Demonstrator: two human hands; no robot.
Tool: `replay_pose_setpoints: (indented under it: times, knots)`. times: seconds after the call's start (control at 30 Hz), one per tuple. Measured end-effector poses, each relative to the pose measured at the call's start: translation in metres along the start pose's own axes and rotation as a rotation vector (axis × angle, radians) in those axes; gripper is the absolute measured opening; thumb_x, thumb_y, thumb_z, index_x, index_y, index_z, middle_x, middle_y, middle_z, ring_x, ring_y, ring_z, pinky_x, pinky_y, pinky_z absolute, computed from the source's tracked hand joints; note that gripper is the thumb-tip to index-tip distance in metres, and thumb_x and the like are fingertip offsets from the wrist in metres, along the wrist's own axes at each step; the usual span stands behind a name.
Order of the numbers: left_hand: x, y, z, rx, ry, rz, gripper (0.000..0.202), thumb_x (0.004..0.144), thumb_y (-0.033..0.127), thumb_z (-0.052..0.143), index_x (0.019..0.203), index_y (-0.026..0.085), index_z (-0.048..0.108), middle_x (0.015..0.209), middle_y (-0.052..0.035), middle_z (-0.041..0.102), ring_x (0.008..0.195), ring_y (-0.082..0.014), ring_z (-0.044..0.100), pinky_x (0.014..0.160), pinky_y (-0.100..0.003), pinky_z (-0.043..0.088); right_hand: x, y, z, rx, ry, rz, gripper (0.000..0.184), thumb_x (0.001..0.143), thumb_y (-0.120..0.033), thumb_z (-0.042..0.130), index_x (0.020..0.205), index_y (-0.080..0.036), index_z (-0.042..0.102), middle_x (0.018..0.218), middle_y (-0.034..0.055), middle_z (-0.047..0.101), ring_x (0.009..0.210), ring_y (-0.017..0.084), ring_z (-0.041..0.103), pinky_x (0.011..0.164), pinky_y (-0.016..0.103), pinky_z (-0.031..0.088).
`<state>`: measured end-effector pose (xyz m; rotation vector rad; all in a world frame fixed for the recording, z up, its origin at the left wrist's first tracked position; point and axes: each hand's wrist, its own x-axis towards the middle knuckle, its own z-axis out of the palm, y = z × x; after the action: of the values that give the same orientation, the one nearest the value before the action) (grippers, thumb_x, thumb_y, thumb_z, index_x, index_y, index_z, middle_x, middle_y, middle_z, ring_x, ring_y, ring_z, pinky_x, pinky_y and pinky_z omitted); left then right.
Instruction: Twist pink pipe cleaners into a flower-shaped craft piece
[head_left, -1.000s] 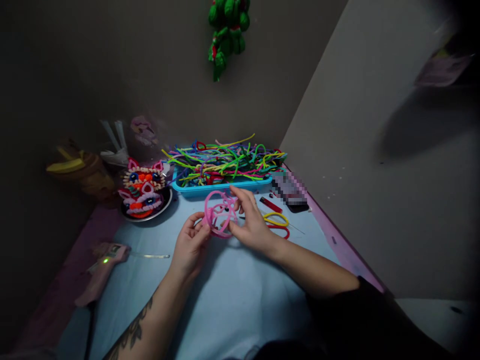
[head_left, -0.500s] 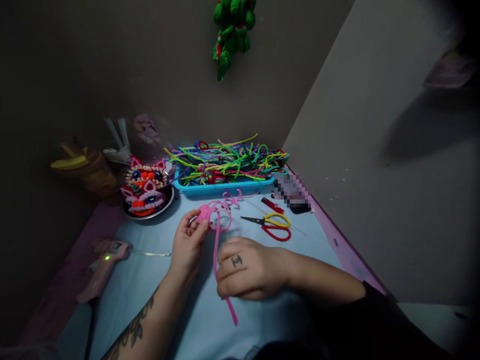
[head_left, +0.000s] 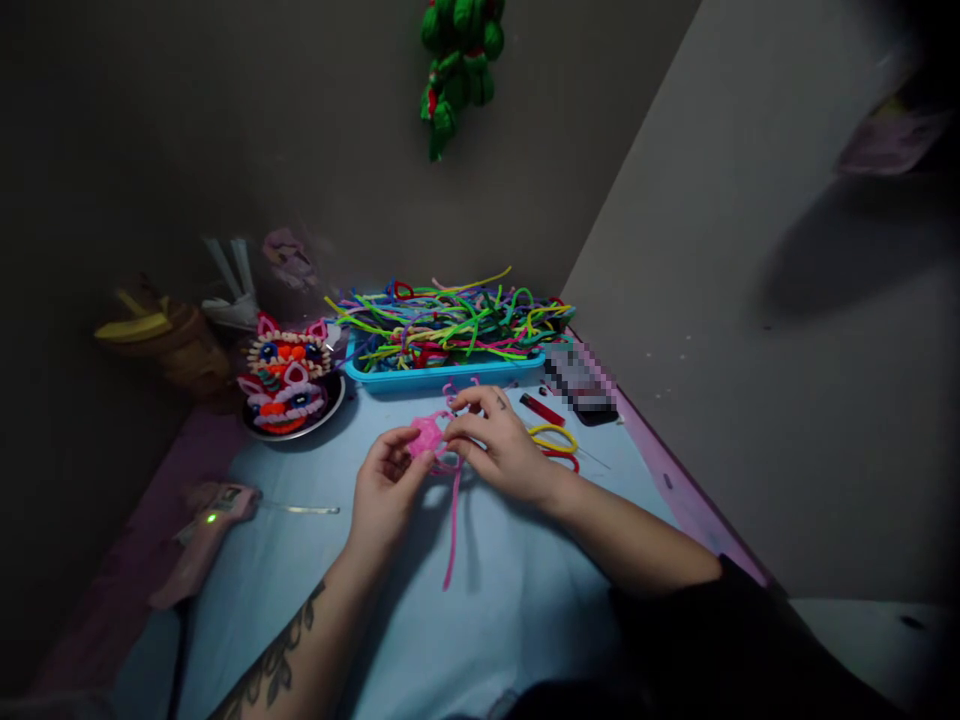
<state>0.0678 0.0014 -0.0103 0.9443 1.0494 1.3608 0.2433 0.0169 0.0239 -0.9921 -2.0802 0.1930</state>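
Observation:
Between the thumb and fingers of my left hand (head_left: 384,490) is a pink pipe-cleaner piece (head_left: 426,436), a small woven-looking mass with loops on its right side. My right hand (head_left: 499,445) is closed at those loops, its thumb and fingertips pinching pink pipe cleaner; the exact spot is covered by the fingers. One long pink tail (head_left: 452,535) hangs from the piece toward me over the blue table cover. Just behind my right hand lie scissors with a yellow and a red handle (head_left: 555,438), their blades hidden by the hand.
A blue tray (head_left: 450,378) heaped with colourful pipe cleaners stands at the back. At left are a metal bowl (head_left: 335,412) with two lion-head figures (head_left: 289,375) and a pink glue gun (head_left: 201,545) with a cord. A red lighter (head_left: 542,410) and a phone (head_left: 596,413) lie right.
My right hand has moved up and away from me, from low on the pink tail to the loops beside my left hand. The tail now hangs free, and the scissor blades have become covered.

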Motion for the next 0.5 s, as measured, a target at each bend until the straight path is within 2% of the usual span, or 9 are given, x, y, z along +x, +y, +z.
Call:
replay_pose_setpoints:
  times: [0.2, 0.33, 0.5]
  knots:
    - [-0.0011, -0.0004, 0.0005, -0.032, -0.059, -0.037, 0.039, 0.063, 0.033, 0.088, 0.094, 0.018, 0.07, 0.081, -0.001, 0.071, 0.07, -0.012, 0.062, 0.067, -0.023, 0.049, 0.0024, 0.0038, -0.0016, 0.028, -0.015, 0.055, 0.008, 0.091, -0.019, 0.061, 0.086, -0.02, 0.066, 0.1, 0.0074, 0.056, 0.098, 0.022, 0.052, 0.089, 0.04, 0.045]
    - [-0.0014, 0.0004, 0.0015, -0.054, -0.055, -0.061, 0.04, 0.06, 0.032, 0.09, 0.092, 0.018, 0.069, 0.08, -0.0012, 0.071, 0.07, -0.013, 0.064, 0.068, -0.024, 0.05, 0.0019, 0.0062, 0.0012, 0.034, -0.017, 0.104, 0.009, 0.091, -0.02, 0.061, 0.086, -0.021, 0.068, 0.097, 0.0066, 0.055, 0.096, 0.022, 0.052, 0.088, 0.04, 0.044]
    - [-0.0012, 0.0011, 0.0018, -0.059, -0.057, -0.061, 0.04, 0.06, 0.031, 0.09, 0.091, 0.019, 0.069, 0.078, -0.0008, 0.071, 0.068, -0.0127, 0.063, 0.065, -0.023, 0.05, 0.0018, 0.0065, 0.0029, 0.012, 0.003, 0.093, 0.007, 0.09, -0.023, 0.063, 0.094, -0.021, 0.069, 0.099, 0.0073, 0.058, 0.097, 0.022, 0.053, 0.09, 0.041, 0.044]
